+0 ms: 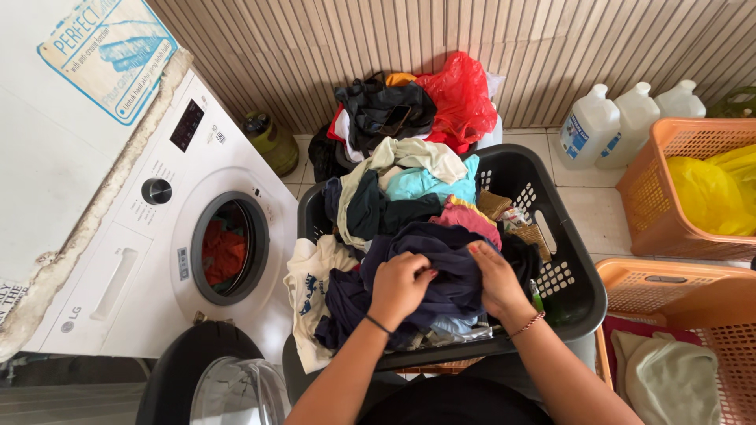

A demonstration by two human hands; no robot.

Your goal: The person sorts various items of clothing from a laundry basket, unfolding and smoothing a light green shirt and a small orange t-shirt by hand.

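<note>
Both hands [441, 285] on navy garment [441, 252]

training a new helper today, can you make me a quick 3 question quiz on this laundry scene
1. True or false: both hands grip the dark navy garment on top of the pile in the black laundry basket.
2. Multiple choice: the washing machine stands with its door A) shut, B) open with reddish cloth inside, C) open and bare.
3. Short answer: what lies in the orange basket at upper right?

Key
1. True: left hand and right hand both clutch it.
2. B.
3. A yellow plastic bag.
</note>
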